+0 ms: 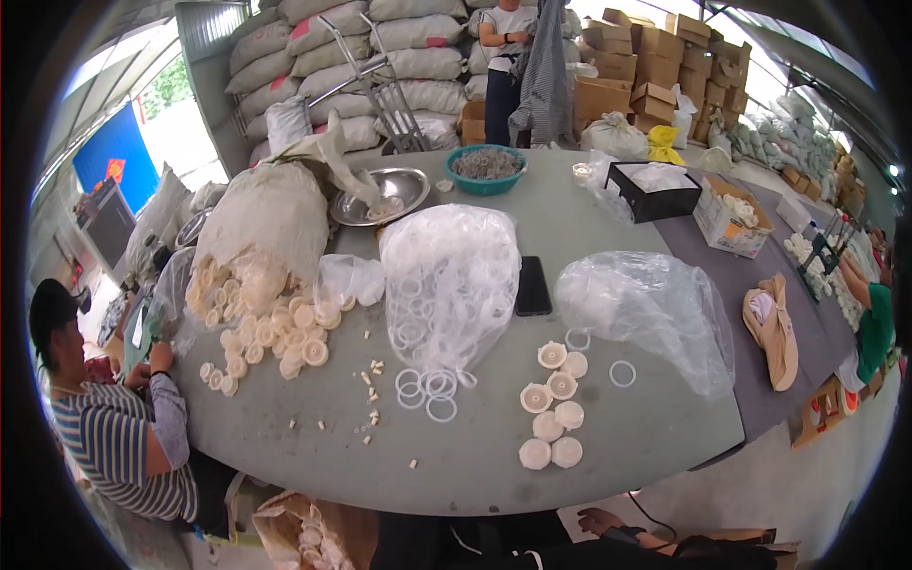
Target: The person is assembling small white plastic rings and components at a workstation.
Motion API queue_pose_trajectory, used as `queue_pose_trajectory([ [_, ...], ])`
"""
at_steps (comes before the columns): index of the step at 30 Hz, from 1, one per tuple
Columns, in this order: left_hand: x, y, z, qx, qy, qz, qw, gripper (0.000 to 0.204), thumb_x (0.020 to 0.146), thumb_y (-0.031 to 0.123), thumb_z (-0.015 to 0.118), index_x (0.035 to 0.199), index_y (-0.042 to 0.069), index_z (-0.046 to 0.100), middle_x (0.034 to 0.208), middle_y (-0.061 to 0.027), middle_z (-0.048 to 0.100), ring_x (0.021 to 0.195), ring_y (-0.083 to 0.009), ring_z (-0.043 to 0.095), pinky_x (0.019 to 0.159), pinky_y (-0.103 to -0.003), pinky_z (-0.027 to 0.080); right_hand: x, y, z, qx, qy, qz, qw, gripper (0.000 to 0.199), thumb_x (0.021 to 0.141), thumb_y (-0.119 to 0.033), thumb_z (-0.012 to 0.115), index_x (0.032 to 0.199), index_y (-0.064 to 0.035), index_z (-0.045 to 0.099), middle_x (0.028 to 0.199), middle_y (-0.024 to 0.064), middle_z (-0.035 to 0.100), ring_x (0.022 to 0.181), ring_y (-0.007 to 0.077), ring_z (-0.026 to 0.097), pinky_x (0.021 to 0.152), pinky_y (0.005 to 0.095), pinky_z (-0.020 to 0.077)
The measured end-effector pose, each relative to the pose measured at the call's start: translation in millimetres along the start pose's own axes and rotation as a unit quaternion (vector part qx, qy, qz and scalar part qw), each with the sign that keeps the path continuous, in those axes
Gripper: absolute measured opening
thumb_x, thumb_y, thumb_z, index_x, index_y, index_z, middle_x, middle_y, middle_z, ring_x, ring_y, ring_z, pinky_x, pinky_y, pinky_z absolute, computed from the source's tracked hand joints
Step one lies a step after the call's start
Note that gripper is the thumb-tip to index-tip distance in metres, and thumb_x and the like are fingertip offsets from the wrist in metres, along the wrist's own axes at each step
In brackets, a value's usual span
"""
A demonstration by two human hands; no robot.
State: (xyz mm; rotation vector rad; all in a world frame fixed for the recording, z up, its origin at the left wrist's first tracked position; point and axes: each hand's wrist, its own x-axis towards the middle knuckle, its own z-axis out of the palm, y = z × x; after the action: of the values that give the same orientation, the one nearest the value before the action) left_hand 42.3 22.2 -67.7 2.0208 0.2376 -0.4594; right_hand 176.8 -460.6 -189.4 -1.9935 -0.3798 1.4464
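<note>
My right hand (608, 522) lies low at the picture's bottom edge, below the rim of the grey-green table (475, 475), over dark clothing; whether it holds anything is unclear. My left hand is out of sight. Nearest on the table is a cluster of white round caps (553, 408) with a loose white ring (622, 373) beside it. Left of them lie a few white rings (427, 391) spilling from a clear bag of rings (451, 275). A black phone (532, 285) lies flat between that bag and a crumpled clear bag (651, 309).
A heap of cream caps (266, 332) spills from a big sack (271, 218) at the left, where a person in a striped shirt (114, 446) sits. Further back stand a metal bowl (380, 190), teal bowl (485, 167) and boxes (730, 214). Another person's arm (869, 323) works at right.
</note>
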Motion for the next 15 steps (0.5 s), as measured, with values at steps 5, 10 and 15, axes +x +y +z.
queue_pose_trajectory([
  [5, -24.6, 29.4, -3.4, -0.016, -0.043, -0.005, 0.999, 0.025, 0.080, 0.023, 0.052, 0.098, 0.006, 0.047, 0.088, -0.0135, 0.053, 0.081, -0.0228, 0.051, 0.071, -0.031, 0.039, -10.1, -9.8, 2.2, -0.166, 0.030, -0.015, 0.986, 0.060, 0.074, -0.040, 0.056, 0.119, -0.0029, 0.043, 0.102, 0.0160, 0.056, 0.093, 0.0264, 0.055, 0.081, 0.0326, 0.0429],
  [10, -60.0, 60.6, -3.4, -0.027, -0.085, -0.017, 0.996, 0.021, 0.081, 0.023, 0.050, 0.092, 0.005, 0.049, 0.082, -0.0122, 0.054, 0.076, -0.0206, 0.051, 0.067, -0.030, 0.040, -3.1, 9.2, 4.8, -0.240, 0.065, -0.064, 0.967, 0.062, 0.071, -0.040, 0.058, 0.121, -0.0083, 0.042, 0.111, 0.0154, 0.052, 0.105, 0.0308, 0.048, 0.089, 0.0392, 0.0375],
  [15, -108.0, 85.7, 4.9, -0.050, -0.124, -0.051, 0.990, 0.021, 0.082, 0.023, 0.049, 0.086, 0.003, 0.052, 0.076, -0.0108, 0.055, 0.070, -0.0184, 0.052, 0.063, -0.028, 0.040, 0.3, 26.3, -4.7, -0.245, 0.308, -0.001, 0.919, 0.065, 0.064, -0.038, 0.065, 0.115, -0.0030, 0.045, 0.109, 0.0177, 0.052, 0.106, 0.0312, 0.046, 0.091, 0.0386, 0.0350],
])
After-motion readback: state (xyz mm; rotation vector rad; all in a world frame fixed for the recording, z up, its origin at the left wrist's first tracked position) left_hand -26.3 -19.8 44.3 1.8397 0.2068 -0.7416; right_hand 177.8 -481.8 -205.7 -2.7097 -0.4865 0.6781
